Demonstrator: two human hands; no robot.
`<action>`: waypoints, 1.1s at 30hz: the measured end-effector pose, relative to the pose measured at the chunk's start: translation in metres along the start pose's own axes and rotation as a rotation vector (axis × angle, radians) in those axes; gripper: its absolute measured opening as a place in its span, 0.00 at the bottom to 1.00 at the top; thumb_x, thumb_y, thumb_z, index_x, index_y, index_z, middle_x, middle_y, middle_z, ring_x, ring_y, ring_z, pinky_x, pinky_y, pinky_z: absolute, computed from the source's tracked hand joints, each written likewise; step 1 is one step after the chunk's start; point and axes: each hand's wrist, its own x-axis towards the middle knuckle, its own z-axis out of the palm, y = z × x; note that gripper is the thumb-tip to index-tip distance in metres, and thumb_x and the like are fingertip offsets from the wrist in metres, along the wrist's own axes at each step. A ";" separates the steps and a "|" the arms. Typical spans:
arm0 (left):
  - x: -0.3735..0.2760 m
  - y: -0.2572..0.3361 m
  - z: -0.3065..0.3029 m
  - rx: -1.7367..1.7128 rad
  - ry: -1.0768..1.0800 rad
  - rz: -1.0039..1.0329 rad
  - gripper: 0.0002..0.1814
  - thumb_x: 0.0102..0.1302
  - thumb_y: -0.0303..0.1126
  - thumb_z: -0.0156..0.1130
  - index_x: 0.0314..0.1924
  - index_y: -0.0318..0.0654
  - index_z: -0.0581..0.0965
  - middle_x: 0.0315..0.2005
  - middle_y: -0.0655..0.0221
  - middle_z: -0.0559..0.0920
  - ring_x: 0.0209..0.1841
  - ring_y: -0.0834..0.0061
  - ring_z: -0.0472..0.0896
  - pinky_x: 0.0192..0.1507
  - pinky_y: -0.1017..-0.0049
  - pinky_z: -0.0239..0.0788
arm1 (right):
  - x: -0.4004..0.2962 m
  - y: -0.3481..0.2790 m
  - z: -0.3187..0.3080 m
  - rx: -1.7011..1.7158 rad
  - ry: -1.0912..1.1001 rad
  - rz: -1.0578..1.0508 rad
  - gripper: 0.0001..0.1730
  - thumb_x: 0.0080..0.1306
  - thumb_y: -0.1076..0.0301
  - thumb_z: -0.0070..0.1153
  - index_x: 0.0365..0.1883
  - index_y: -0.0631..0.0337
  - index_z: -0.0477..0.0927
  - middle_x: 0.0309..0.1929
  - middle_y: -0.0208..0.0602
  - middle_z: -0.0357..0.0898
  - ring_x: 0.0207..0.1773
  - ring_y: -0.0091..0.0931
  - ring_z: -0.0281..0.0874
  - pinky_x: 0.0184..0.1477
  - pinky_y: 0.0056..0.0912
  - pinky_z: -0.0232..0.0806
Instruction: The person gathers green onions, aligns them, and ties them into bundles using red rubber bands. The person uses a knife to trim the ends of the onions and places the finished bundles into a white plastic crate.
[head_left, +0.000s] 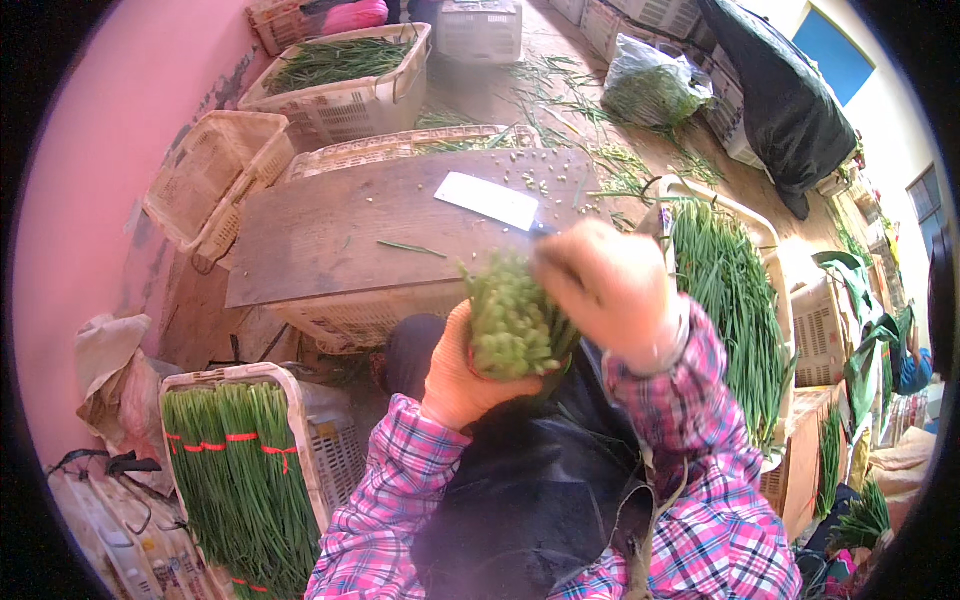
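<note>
My left hand (465, 367) is wrapped around an upright bundle of green chives (510, 319), its pale ends towards me, with a red tie around it. My right hand (604, 281), blurred and curled, is at the bundle's right side. On the wooden board (322, 232) lies a cleaver (487, 200), its broad blade bright. The cleaver's black handle (541, 229) meets the outline of my right hand; whether the fingers grip it is unclear. A single green leaf (411, 247) and small cut bits lie on the board.
At left stands a crate (294, 420) of red-tied chive bundles (232, 465). Loose chives (724, 300) fill a crate (784, 330) at right. Beyond the board are a large crate (352, 112) of greens, a tilted crate (217, 165) and a plastic bag (652, 86). Scraps litter the floor.
</note>
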 end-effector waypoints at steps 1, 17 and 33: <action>0.001 0.000 0.002 0.008 0.006 -0.009 0.52 0.38 0.27 0.83 0.64 0.35 0.63 0.55 0.61 0.77 0.58 0.70 0.76 0.59 0.69 0.70 | 0.008 0.012 0.001 0.007 0.034 -0.038 0.07 0.58 0.69 0.61 0.35 0.56 0.80 0.28 0.39 0.78 0.31 0.38 0.81 0.33 0.39 0.74; 0.008 0.008 -0.008 0.186 0.089 -0.003 0.51 0.38 0.31 0.84 0.63 0.36 0.65 0.52 0.59 0.78 0.56 0.68 0.77 0.58 0.70 0.70 | 0.044 0.014 -0.025 -0.121 -0.429 -0.563 0.32 0.54 0.61 0.63 0.58 0.62 0.75 0.58 0.48 0.75 0.59 0.43 0.74 0.56 0.45 0.70; 0.002 0.018 0.016 0.198 0.132 0.057 0.50 0.37 0.36 0.85 0.62 0.37 0.68 0.51 0.59 0.81 0.53 0.65 0.81 0.54 0.68 0.73 | 0.046 0.085 -0.037 -0.430 -0.527 0.133 0.21 0.58 0.60 0.65 0.48 0.61 0.81 0.40 0.44 0.83 0.42 0.40 0.82 0.43 0.36 0.74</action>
